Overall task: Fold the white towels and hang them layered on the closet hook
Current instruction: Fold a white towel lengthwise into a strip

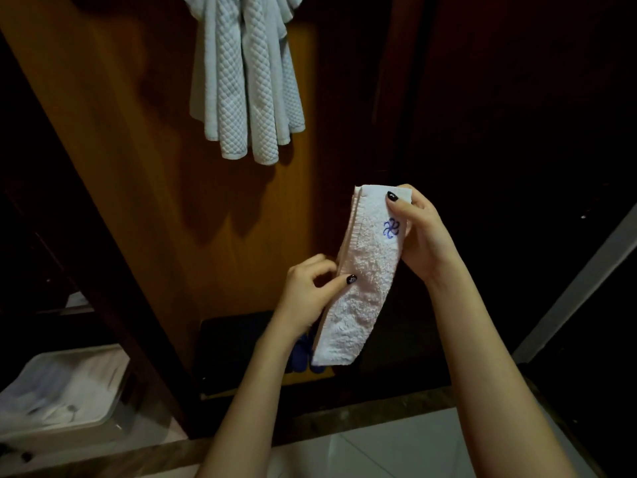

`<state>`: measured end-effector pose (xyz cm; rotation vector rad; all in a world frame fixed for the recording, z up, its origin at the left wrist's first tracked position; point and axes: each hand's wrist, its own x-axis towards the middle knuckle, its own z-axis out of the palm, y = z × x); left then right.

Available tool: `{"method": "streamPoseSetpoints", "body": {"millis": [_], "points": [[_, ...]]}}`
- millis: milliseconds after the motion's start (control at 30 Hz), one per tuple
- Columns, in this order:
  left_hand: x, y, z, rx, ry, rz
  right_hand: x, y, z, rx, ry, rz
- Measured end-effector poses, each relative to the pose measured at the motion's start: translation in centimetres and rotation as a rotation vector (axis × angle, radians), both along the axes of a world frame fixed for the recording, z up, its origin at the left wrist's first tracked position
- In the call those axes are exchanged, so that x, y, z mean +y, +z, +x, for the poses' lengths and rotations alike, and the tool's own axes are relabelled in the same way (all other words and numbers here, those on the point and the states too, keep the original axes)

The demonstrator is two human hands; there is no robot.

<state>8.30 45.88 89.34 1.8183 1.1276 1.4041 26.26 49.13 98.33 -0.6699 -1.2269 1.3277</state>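
Note:
A small white towel (362, 281), folded into a long narrow strip with a blue embroidered mark near its top, hangs between my hands in front of the closet. My right hand (418, 232) pinches its upper end, thumb on the front face. My left hand (310, 291) pinches the strip's left edge about halfway down. Higher up, white waffle-textured towels (244, 81) hang bunched against the wooden closet panel (138, 160). The hook that carries them lies above the frame's top edge.
A white plastic bin (65, 391) with pale cloth inside stands on the floor at the lower left. A dark box (234, 350) and something blue (303, 353) sit low inside the closet. A wooden threshold (344, 422) borders the white floor tiles (396, 450).

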Motion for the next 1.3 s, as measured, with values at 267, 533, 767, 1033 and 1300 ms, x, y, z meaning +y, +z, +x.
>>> {"method": "streamPoseSetpoints", "body": {"millis": [267, 533, 767, 1033, 1300], "points": [[0.3, -0.5, 0.5, -0.008, 0.051, 0.151, 0.9, -0.7, 1.0, 0.075, -0.065, -0.093], [0.6, 0.3, -0.3, -0.194, -0.066, -0.125, 1.7, -1.6, 1.9, -0.328, -0.337, -0.003], [0.9, -0.2, -1.3, -0.349, -0.194, -0.243, 1.7, -0.7, 3.0, -0.550, -0.183, -0.061], [1.5, -2.6, -3.5, -0.025, -0.353, -0.553, 2.0, -1.4, 2.4, -0.658, -0.185, -0.071], [3.0, -4.4, -7.4, 0.135, -0.193, -0.567, 3.0, -1.9, 2.6, -0.528, -0.185, -0.049]]}}
